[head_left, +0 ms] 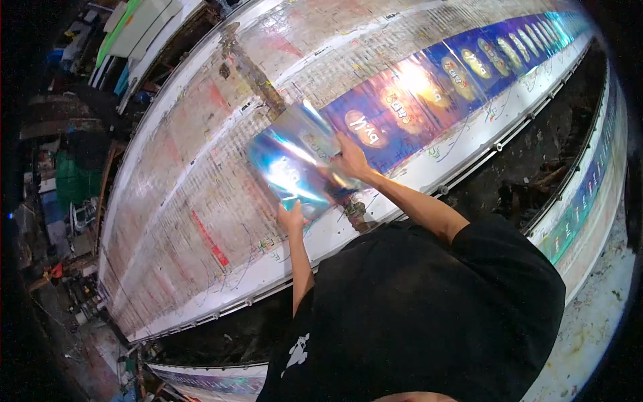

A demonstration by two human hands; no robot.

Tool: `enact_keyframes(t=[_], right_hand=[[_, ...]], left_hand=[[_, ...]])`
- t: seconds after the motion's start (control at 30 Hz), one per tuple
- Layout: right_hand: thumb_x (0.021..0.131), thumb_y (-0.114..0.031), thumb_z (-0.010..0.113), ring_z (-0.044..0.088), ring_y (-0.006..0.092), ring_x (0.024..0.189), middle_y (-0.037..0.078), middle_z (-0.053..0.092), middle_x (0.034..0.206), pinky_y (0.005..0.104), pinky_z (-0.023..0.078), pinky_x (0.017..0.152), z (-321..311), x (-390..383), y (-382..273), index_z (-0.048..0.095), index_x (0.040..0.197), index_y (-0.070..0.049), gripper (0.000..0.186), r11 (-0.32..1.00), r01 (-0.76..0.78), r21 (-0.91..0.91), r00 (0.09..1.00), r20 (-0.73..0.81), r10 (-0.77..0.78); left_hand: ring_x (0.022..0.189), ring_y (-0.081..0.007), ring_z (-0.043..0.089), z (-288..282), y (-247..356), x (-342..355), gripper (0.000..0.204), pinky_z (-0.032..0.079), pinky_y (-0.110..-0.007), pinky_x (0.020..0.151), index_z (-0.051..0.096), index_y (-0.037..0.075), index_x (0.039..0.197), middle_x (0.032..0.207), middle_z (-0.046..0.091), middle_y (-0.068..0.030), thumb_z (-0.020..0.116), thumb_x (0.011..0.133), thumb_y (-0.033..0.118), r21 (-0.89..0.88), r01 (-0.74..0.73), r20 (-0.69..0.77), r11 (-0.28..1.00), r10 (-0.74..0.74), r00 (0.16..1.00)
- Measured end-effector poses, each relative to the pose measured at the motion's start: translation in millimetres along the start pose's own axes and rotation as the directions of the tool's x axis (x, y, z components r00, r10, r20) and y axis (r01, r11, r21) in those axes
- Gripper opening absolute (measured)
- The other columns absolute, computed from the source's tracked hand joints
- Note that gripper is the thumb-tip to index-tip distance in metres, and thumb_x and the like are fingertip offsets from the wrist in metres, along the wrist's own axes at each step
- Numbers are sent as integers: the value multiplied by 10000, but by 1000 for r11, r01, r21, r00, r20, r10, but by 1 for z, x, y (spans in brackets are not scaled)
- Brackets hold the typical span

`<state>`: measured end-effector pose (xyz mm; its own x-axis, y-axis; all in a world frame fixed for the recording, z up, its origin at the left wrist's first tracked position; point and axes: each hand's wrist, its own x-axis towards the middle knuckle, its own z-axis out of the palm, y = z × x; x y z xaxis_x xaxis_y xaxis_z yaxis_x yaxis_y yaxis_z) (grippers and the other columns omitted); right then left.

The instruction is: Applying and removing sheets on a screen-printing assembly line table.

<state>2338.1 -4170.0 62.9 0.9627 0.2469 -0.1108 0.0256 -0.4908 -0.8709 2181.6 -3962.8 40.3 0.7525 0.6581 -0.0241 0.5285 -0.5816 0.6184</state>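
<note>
Nearest me was the person's black shirt (429,308), with a white print low on its left side, the back bent over a long pale table (174,221). Both bare hands were out in front. The left hand (291,214) pinched the near edge of a glossy sheet (278,157), and the right hand (352,161) gripped its right edge. The sheet was over the table, just left of a row of purple and blue prints (429,97) with gold ovals; glare washed out much of its surface, and I couldn't tell whether its underside touched the tabletop. The row of prints ran away to the far right. A rail (469,167) followed the table's near side, and beyond a dark gap on the right stood a second table with teal prints (562,231). Over on the left, green material (69,177) lay among dim clutter (80,221); from where I stood, any containers there were too dark to make out, contents included.
</note>
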Motion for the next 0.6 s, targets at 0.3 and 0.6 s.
enact_keyframes(t=[0.3, 0.6], right_hand=[[582, -99, 674, 541, 363, 1002, 243, 546, 1085, 412, 440, 848, 21, 19, 64, 473, 1134, 22, 599, 977, -20, -214, 982, -190, -22], [593, -43, 643, 616, 249, 777, 170, 633, 837, 341, 476, 691, 25, 30, 82, 594, 922, 42, 343, 965, -261, -1, 960, -102, 260]], left_hand=[[1075, -351, 503, 26, 4, 6, 634, 419, -428, 903, 500, -80, 1090, 1094, 527, -274, 734, 650, 312, 293, 470, 97, 833, -514, 852], [439, -163, 490, 19, -42, 33, 227, 318, -262, 340, 567, -40, 743, 602, 530, -78, 678, 668, 143, -314, 842, 711, 439, -479, 515]])
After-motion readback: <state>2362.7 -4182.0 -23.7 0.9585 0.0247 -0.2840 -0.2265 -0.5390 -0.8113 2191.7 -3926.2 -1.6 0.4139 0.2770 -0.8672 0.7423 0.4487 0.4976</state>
